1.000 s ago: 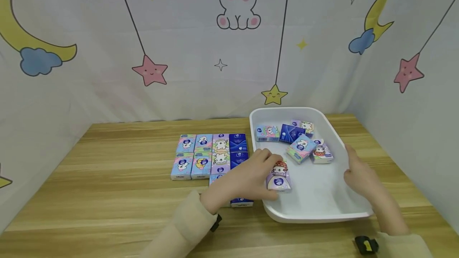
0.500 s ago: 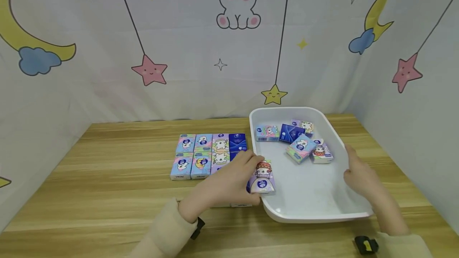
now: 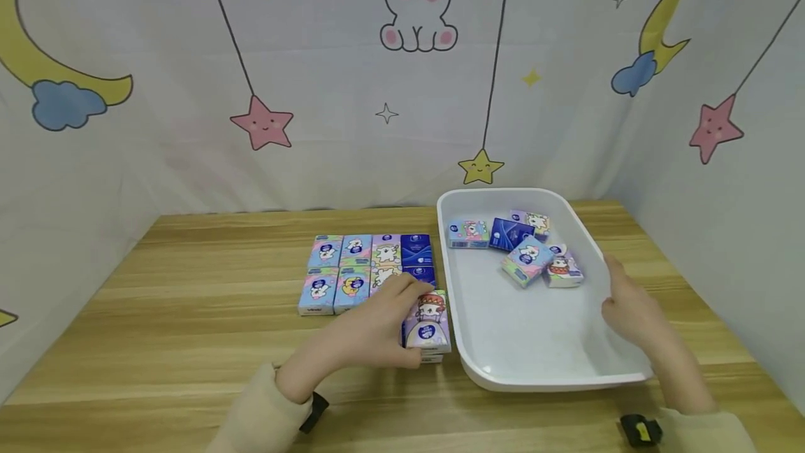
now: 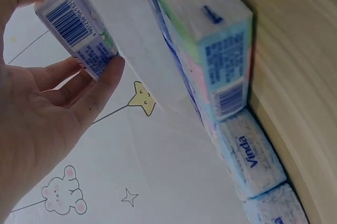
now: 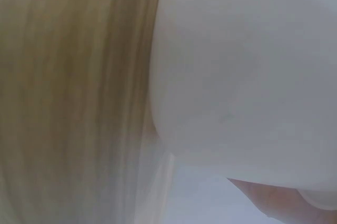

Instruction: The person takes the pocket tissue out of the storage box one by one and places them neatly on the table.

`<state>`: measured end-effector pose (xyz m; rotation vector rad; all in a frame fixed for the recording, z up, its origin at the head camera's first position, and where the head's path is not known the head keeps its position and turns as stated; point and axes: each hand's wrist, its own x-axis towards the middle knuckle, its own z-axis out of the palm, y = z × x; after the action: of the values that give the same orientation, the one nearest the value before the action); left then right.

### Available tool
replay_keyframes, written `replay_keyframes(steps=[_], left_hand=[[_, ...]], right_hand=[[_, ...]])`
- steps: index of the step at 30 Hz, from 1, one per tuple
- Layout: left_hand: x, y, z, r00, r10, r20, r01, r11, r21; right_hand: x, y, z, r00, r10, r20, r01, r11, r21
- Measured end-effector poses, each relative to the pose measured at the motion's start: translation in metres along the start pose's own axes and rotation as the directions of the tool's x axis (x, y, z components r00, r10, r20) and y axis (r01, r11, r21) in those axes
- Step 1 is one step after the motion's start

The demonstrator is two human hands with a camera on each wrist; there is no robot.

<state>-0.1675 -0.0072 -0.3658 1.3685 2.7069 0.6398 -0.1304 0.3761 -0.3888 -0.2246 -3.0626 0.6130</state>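
My left hand [image 3: 377,324] pinches a small purple tissue pack [image 3: 430,320] with a cartoon character in a red hat. In the left wrist view the pack's barcode side [image 4: 73,24] shows between thumb and fingers. It is held over the near right end of the laid-out tissue packs [image 3: 333,289], overlapping a pack below it. Those packs sit in rows, light blue, purple and dark blue, partly hidden by the hand. My right hand [image 3: 635,313] grips the right rim of a white plastic bin [image 3: 534,341]; a bit of a finger [image 5: 279,200] shows at the rim in the right wrist view.
Inside the bin's far half lie several loose tissue packs, among them a dark blue one [image 3: 511,234] and a light blue one [image 3: 528,261]. The bin's left wall runs close beside the rows. Wooden table [image 3: 189,327] spreads to the left, with a printed white curtain [image 3: 339,159] behind.
My left hand has carried the purple tissue pack leftward out of the bin, across its left rim, to over the rows. The right hand has stayed on the bin's rim.
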Motion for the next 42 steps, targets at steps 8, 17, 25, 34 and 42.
replay_keyframes(steps=[8,17,25,34,42], left_hand=[[-0.023,-0.014,-0.003,0.997,-0.078,-0.021,0.078,0.997,-0.004],[-0.041,-0.027,-0.009,0.990,-0.119,-0.073,0.122,0.992,0.044],[-0.053,-0.036,-0.013,0.981,-0.182,-0.062,0.185,0.982,0.035],[-0.057,-0.043,-0.016,0.979,-0.199,-0.039,0.201,0.978,0.054],[-0.061,-0.047,-0.020,0.981,-0.193,-0.006,0.193,0.978,0.076]], right_hand=[[0.002,-0.004,0.002,1.000,0.000,0.007,0.000,1.000,0.008],[0.001,-0.007,0.001,1.000,0.012,0.006,-0.012,1.000,0.005],[0.001,-0.005,0.001,1.000,0.022,0.006,-0.022,1.000,0.004],[0.000,-0.003,0.001,1.000,0.018,0.010,-0.019,1.000,0.009],[-0.001,-0.003,0.000,0.999,0.030,0.014,-0.030,1.000,0.004]])
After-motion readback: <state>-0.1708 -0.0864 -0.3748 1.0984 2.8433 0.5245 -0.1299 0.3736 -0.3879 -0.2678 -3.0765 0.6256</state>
